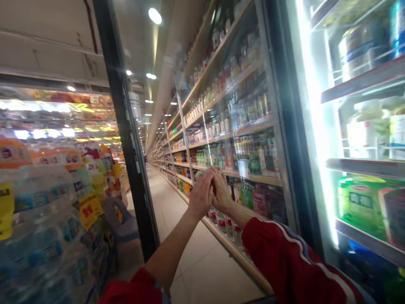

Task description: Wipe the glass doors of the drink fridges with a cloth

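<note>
My left hand point(201, 192) and my right hand point(222, 190) meet in front of the glass door point(205, 105), raised at the middle of the view. Their fingers are bent and pressed close together, with the fingertips toward the pane. A whitish, cloth-like wad point(200, 174) shows a little past the fingers of my left hand; most of it is covered. Whether my right hand grips it too is hidden. Red sleeves cover both forearms in part. The door stands swung out, its dark frame point(129, 126) on the left.
To the right, the lit cooler's shelves point(363, 80) hold bottles and a green carton pack point(360, 200). Wrapped water bottles point(41, 236) are stacked at left, beside a grey plastic stool point(122, 219). Long drink shelves point(190, 126) line the tiled aisle point(164, 198) beyond the glass.
</note>
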`<state>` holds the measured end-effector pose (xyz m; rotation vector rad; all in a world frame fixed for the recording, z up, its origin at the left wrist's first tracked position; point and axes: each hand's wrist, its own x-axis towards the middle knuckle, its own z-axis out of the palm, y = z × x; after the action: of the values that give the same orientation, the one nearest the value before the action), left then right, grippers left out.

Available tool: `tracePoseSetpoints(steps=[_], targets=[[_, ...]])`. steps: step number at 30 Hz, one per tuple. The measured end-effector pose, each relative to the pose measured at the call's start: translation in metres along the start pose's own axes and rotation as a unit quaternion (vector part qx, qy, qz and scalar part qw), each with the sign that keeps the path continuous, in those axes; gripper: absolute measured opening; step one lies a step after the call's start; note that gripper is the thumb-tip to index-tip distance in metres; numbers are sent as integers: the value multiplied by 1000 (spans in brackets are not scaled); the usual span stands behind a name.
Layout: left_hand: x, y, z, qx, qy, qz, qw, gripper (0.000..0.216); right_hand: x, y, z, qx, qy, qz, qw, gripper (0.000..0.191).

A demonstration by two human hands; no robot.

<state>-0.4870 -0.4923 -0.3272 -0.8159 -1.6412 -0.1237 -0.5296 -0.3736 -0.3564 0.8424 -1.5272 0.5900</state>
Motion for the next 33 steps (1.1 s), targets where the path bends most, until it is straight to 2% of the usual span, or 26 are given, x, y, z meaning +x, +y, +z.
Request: tracePoseSetpoints(steps=[3, 6, 8, 10, 12, 16, 19, 21, 24, 26, 29, 33], targets=[[2, 6, 17, 30, -19, -19, 999, 45, 0, 14, -16, 52, 41, 4, 998, 66], [-4, 7, 32, 119, -38, 7, 992, 42, 2, 24, -25, -11, 85, 55, 995, 62], [-7, 2, 34, 164, -41, 34, 985, 39, 2, 27, -24, -70, 74, 60, 993, 58], [-9, -11, 27, 191, -27, 42, 980, 38, 0, 29, -20, -119, 49, 45, 991, 53], [-11, -31, 10, 213, 1, 18, 977, 38, -4, 31, -16, -156, 35, 27, 987, 48], [-10, -71, -28, 227, 74, -105, 965, 40, -12, 32, -12, -200, 13, 20, 980, 41], [-10, -74, -32, 215, 94, -172, 957, 40, -12, 30, -11, -214, 1, 36, 976, 41], [-10, -64, -22, 211, 63, -130, 967, 39, -12, 29, -11, -219, 2, 35, 975, 41], [-11, -49, -8, 203, -9, 5, 979, 36, -11, 30, -10, -226, 6, 24, 974, 41], [-10, -50, -9, 206, -20, 48, 977, 35, -12, 31, -10, -227, 5, 20, 974, 42], [-3, -71, -27, 230, 42, -6, 972, 38, -13, 32, -10, -218, -7, 26, 976, 44], [12, -99, -52, 244, 177, -161, 940, 43, -13, 32, -10, -206, -12, 32, 978, 46]])
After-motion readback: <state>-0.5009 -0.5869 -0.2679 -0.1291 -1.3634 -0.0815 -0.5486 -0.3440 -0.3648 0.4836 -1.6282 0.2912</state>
